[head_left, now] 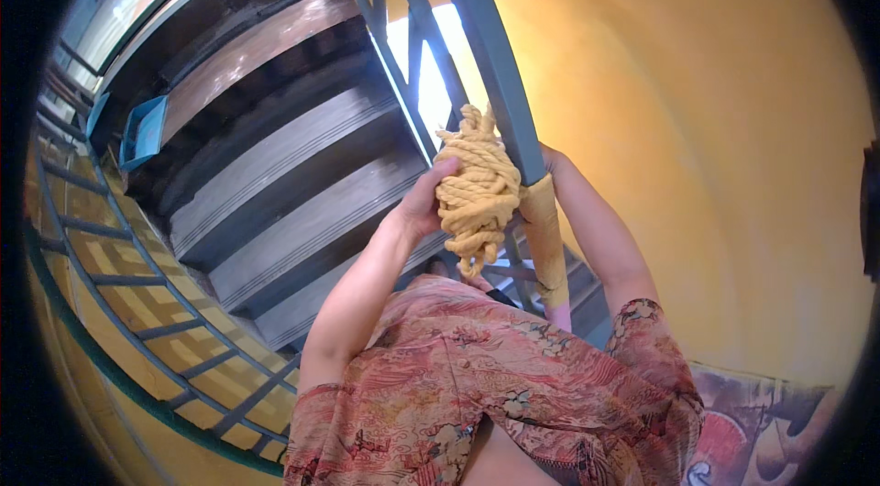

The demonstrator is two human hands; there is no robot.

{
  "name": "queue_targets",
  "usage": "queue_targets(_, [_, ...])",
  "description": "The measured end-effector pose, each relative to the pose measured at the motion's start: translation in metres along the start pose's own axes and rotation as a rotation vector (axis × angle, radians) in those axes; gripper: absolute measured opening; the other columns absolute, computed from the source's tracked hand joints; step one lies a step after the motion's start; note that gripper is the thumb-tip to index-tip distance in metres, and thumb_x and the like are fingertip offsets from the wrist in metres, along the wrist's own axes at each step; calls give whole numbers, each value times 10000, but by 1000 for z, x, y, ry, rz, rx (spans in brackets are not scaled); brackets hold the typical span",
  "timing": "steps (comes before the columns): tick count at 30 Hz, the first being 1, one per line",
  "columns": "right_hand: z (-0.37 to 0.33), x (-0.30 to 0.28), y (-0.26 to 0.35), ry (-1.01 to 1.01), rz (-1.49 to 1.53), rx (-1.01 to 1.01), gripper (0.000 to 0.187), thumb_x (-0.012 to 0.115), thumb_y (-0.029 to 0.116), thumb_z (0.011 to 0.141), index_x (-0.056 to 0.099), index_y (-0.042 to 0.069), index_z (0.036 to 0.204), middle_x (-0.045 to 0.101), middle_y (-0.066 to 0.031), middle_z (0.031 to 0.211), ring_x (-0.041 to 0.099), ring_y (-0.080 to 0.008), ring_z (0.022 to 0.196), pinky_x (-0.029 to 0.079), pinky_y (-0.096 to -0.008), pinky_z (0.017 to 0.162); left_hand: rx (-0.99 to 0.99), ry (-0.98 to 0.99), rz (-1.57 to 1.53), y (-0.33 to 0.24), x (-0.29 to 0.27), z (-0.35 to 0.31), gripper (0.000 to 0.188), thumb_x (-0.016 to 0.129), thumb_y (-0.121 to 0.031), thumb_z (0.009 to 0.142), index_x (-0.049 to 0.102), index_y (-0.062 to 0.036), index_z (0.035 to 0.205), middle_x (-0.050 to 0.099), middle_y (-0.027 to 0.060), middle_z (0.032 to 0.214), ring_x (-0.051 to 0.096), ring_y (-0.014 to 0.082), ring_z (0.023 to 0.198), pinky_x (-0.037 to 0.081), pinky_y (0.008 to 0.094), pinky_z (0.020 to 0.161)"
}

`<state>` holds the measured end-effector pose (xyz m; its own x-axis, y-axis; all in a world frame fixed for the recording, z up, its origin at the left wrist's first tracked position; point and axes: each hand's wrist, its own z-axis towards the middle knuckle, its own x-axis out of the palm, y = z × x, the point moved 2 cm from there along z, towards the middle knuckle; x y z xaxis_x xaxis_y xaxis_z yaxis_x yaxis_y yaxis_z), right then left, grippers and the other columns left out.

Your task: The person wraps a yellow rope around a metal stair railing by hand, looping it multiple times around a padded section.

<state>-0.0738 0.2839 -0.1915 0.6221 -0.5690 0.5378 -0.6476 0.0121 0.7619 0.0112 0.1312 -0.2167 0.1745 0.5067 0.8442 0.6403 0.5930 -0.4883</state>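
Observation:
A thick bundle of pale yellow rope (478, 193), wound round itself with loops sticking out at both ends, is in front of me beside the stair handrail. My left hand (426, 197) grips it from the left side, the thumb lying on the coils. My right hand (548, 159) is at the far side of the blue-grey handrail (490, 46), and its fingers are hidden behind the rail. Just below it, a yellowish wrapping (543, 229) covers a length of the rail, with a pink stretch (558, 314) at its lower end.
Dark grey stairs (284, 179) rise at the left, with a blue dustpan-like object (144, 133) on one side. A curved metal railing (137, 280) runs along the left. A yellow wall (697, 138) stands at the right, with a painted area (742, 426) low down.

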Motion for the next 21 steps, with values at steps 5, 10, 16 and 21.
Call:
queue_targets(5, [-18, 3, 2, -214, 44, -61, 713, 397, 577, 942, 511, -44, 1272, 641, -166, 1138, 658, -251, 984, 531, -382, 885, 335, 216, -297, -19, 23, -26, 950, 639, -610, 741, 304, -56, 1437, 416, 163, 1410, 465, 332, 1257, 401, 474, 1060])
queue_targets(10, [-65, -15, 5, -321, -137, -207, 580, 412, 475, 975, 551, -21, 1241, 669, -147, 1048, 674, -212, 881, 542, -336, 804, 510, 127, -145, -71, -18, -83, 974, 601, -663, 715, 318, -49, 1417, 436, 191, 1367, 474, 383, 1227, 381, 528, 1063])
queue_targets(16, [-86, 10, 10, -1018, -846, -105, 363, 535, 305, 960, 589, 66, 1228, 672, -76, 894, 644, -117, 719, 509, -250, 651, 774, 371, -289, -133, 32, -185, 863, 610, -549, 806, 274, -73, 1443, 380, 228, 1349, 418, 385, 1229, 339, 522, 1091])
queue_targets(21, [-83, 78, 9, -1034, -1259, -628, 594, 796, 191, 735, 559, 81, 1268, 651, -109, 1081, 645, -169, 860, 511, -290, 693, 707, 386, 29, -179, 30, -255, 584, 517, -401, 938, 360, -100, 1413, 378, 181, 1358, 392, 368, 1231, 414, 542, 1015])
